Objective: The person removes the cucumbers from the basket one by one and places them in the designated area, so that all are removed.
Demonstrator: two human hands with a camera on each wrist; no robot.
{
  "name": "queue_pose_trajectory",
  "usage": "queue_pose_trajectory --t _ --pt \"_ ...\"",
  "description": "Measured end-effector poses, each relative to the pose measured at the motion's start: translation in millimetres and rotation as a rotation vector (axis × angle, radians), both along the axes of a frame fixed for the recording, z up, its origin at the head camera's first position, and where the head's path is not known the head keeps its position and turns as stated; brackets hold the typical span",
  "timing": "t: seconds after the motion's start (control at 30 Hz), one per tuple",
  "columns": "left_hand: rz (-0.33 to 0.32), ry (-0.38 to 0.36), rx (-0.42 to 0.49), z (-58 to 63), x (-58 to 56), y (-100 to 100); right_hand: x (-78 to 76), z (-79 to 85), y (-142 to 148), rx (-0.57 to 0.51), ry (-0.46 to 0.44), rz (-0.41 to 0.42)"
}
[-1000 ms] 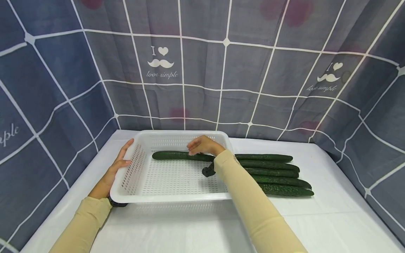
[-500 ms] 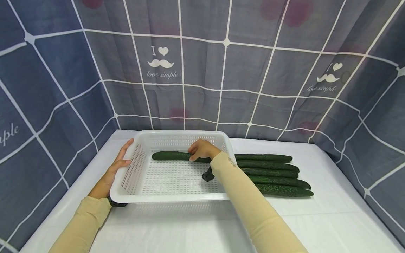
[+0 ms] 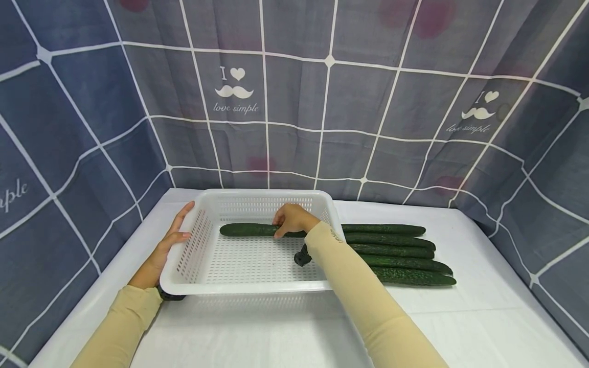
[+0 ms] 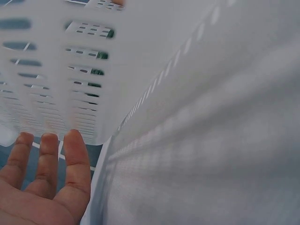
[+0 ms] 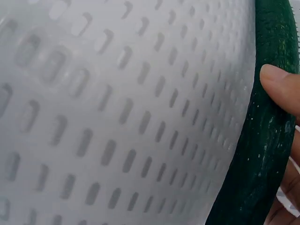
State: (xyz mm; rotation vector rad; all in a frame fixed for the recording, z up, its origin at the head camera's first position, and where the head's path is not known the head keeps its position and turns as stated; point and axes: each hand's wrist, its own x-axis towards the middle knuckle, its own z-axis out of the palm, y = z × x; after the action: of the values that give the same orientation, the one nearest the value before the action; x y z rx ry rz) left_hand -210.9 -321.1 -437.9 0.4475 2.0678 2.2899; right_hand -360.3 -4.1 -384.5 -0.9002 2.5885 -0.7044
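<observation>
A long dark green cucumber (image 3: 246,230) lies inside the white perforated plastic basket (image 3: 248,287), towards its far side. My right hand (image 3: 294,219) grips it near the middle, reaching in over the basket's right side. In the right wrist view the thumb (image 5: 276,79) presses one side of the cucumber (image 5: 260,145) and fingers show on the other side. Against the basket's left outer wall rests my left hand (image 3: 158,255), its fingers straight. The left wrist view shows three extended fingers (image 4: 75,164) close to the slotted wall (image 4: 51,93).
Several more cucumbers (image 3: 414,264) lie side by side on the white-covered table (image 3: 501,327), right of the basket; the right forearm and basket hide their left ends. A grey-blue checked curtain (image 3: 294,102) stands behind and at both sides.
My right thumb has come down onto the cucumber, and the hand now grips it. The cucumber has shifted slightly towards me. The left hand has stayed in place.
</observation>
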Motion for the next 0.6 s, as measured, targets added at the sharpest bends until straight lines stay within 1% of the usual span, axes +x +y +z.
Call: queue_pose_trajectory --t 0.2,0.43,0.6 --pt "0.016 -0.005 -0.023 0.7 1.1 0.3 -1.4 2.2 1.9 -0.092 0.006 0.023" --pt "-0.007 0.006 0.007 1.1 0.3 -0.5 -3.5 6.9 2.8 -0.203 0.019 0.072" --pt "-0.017 0.009 0.012 0.2 -0.4 -1.0 -2.7 11.9 2.0 -0.250 0.046 0.069"
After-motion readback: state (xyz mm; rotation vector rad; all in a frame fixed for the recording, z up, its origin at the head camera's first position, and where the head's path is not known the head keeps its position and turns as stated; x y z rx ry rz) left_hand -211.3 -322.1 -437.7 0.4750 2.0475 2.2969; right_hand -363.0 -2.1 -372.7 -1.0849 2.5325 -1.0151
